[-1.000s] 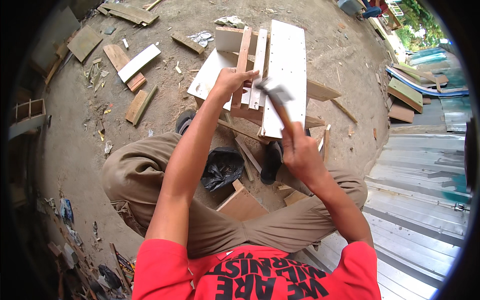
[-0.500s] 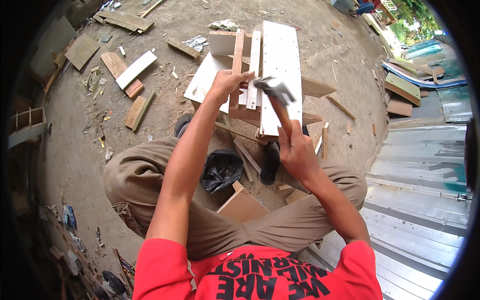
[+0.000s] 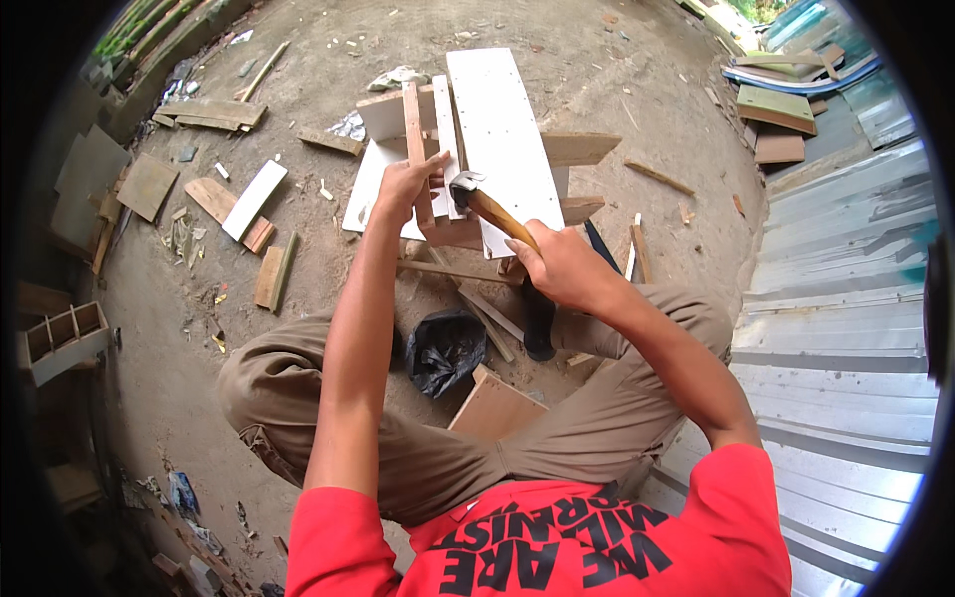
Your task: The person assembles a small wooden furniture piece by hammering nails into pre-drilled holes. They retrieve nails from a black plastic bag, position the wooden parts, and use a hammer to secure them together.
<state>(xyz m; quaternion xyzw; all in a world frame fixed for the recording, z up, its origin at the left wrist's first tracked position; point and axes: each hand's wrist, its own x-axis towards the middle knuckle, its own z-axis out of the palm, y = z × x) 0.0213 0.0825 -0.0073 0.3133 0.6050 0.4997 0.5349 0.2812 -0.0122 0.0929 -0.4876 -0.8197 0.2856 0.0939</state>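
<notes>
Wooden assembly (image 3: pixel 497 149), and it is set on the dirt ground (image 3: pixel 686 259) just beyond the bent knees (image 3: pixel 279 383), with its wide white panel (image 3: pixel 487 90) uppermost. Hammering appears to be the step in hand! The hammer (image 3: pixel 497 215) is gripped firmly by its handle in the right hand (image 3: pixel 562 264), its head brought over the near end of the narrow white strip (image 3: pixel 444 114); whether wood is being touched cannot be told. Over on the left, the brown slat (image 3: pixel 412 124) is held in the curled left hand (image 3: pixel 403 187), the thumb side being stretched across toward the strip. Whether a nail is pinched there cannot be made out. A steadied strip and a short, square blow, kept clear of those nearby fingers, would seem to be called for next. And what a shift from half a second ago! The head, then blurred beside the wide panel's edge, is now seen crisply over the strip, the handle is tipped more sideways, and the whole view has been swung, so the assembly is shown farther left.
</notes>
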